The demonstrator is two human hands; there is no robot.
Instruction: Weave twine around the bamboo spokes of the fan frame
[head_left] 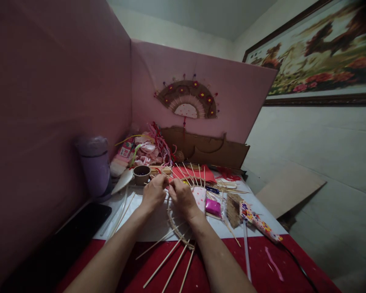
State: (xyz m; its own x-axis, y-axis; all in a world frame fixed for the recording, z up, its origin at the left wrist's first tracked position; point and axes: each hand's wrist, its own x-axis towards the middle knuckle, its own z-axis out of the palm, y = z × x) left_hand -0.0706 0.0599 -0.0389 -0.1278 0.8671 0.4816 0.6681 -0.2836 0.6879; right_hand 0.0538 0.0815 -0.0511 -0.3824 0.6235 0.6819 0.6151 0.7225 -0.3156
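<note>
My left hand [155,192] and my right hand [183,197] are close together over the white sheet, thumbs and fingers pinched. What sits between the fingertips is too small and hidden to name. Under and around them is a ring wrapped in twine [174,228], with thin wooden sticks [177,266] pointing outward toward me and toward the back. My right forearm covers part of the ring. Just right of my right hand lies white cloth with pink dots [200,197], beside a bright magenta packet [213,207].
A brown cup [142,175] stands behind my left hand, a purple tumbler [95,169] to the left, near a black phone [94,215]. A flower-patterned glue gun [259,224] lies right. Yarn and cloth scraps [148,148] pile behind. A decorated fan [186,97] hangs on the pink panel.
</note>
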